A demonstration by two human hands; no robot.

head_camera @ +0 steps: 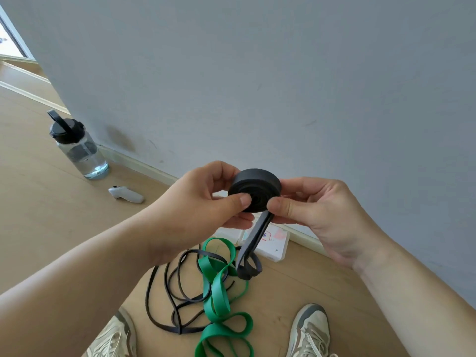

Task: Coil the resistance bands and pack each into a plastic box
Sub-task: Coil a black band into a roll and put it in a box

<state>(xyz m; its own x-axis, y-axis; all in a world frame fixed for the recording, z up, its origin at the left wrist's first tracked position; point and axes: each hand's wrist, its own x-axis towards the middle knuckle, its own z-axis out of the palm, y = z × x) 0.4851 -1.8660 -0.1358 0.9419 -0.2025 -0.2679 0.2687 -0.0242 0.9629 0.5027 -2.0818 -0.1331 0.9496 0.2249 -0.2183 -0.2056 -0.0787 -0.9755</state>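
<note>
On my feed both hands sit mid-frame, on the same thing. The left hand (203, 202) and the right hand (316, 210) each pinch the dark band (255, 188), thumbs on its flat face and fingers curled behind. Most of it is wound into a tight disc. The loose tail (255, 240) hangs from under the right thumb and ends in a loop above the floor (38, 215).

On the floor below, a green band (219, 292) lies in loose folds, tangled with a thin black band (167, 292). White plastic boxes (275, 243) sit by the wall (257, 73) behind the tail, partly hidden. Left of the frame there's a water bottle (79, 148) and a white controller (126, 194).
</note>
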